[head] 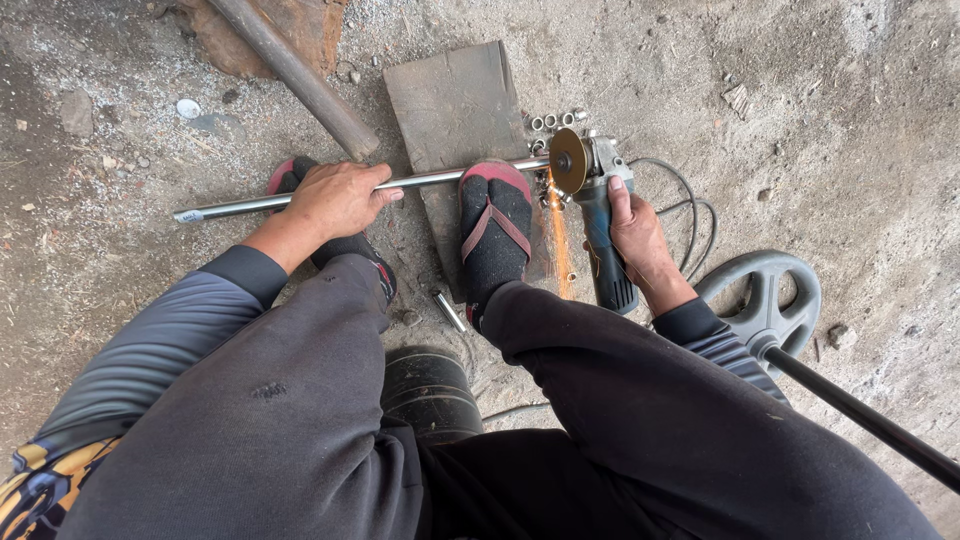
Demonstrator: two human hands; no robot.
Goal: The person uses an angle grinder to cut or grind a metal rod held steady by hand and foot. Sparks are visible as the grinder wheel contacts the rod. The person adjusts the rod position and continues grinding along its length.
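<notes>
My left hand (338, 197) grips a thin shiny metal rod (230, 205) that lies across the ground and over a flat grey block (455, 100). A foot in a black sock and red sandal (493, 225) presses on the rod near its right end. My right hand (640, 235) holds a blue angle grinder (600, 225) by its body. The grinder's disc (568, 160) meets the end of the rod, and orange sparks (560, 245) stream toward me.
Several short cut metal pieces (555, 120) lie beside the disc, and another piece (448, 310) lies near the foot. A thick rusty pipe (300, 75) runs diagonally at the top. A grey wheel-shaped base with a black pole (765, 300) stands right; the grinder's cable (690, 205) loops beside it.
</notes>
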